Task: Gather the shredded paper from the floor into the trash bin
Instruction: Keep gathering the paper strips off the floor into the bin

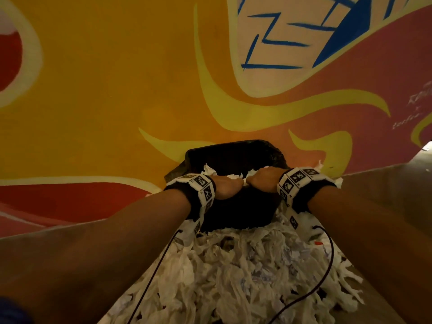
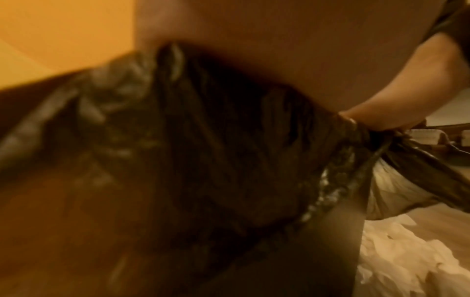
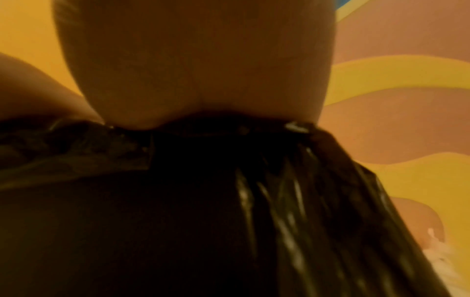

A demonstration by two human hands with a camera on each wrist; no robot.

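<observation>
A black trash bin lined with a black bag stands against the painted wall. Both hands meet over its mouth. My left hand and my right hand curl down over a clump of shredded paper held between them, and white strips poke out around the knuckles. The fingertips are hidden behind the hands. A large pile of shredded paper covers the floor in front of the bin. The left wrist view shows the crinkled bin bag below the palm. The right wrist view is filled by the bin bag.
A painted wall in orange, yellow and red rises right behind the bin. Thin black cables run from the wrist bands across the paper pile. Loose scraps lie by the wall to the right of the bin.
</observation>
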